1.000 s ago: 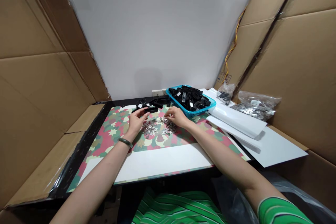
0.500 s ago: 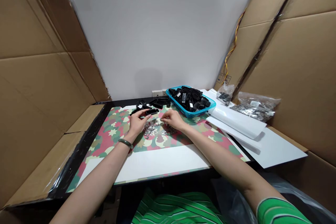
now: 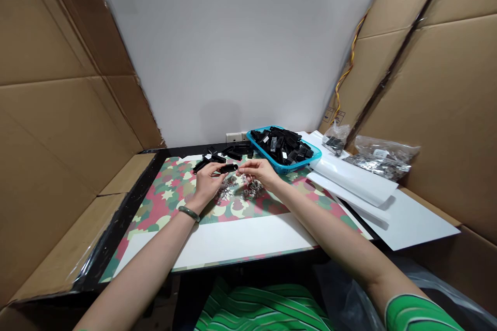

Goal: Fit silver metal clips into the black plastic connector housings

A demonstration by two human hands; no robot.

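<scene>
Between thumb and fingers, my left hand [image 3: 208,182] grips a small black plastic housing [image 3: 228,168], held level above the mat. My right hand [image 3: 259,171] is pinched at the right end of that housing; whatever tiny piece its fingertips may hold is too small to name. Beneath both hands, small silvery metal pieces [image 3: 225,192] lie scattered in loose heaps on the camouflage-patterned mat [image 3: 166,207]. Just beyond my left hand, several more black plastic parts [image 3: 235,153] lie in a loose pile.
A blue basket [image 3: 285,169] heaped with black parts stands at the back right. White sheets [image 3: 349,181] and clear bags of metal pieces [image 3: 382,160] lie right of it. Cardboard walls [image 3: 50,114] flank the table, and a white strip [image 3: 240,238] runs along the mat's front.
My right hand has lifted from the metal pieces and moved up and slightly left to the end of the black housing. My left hand has shifted slightly right, still holding it.
</scene>
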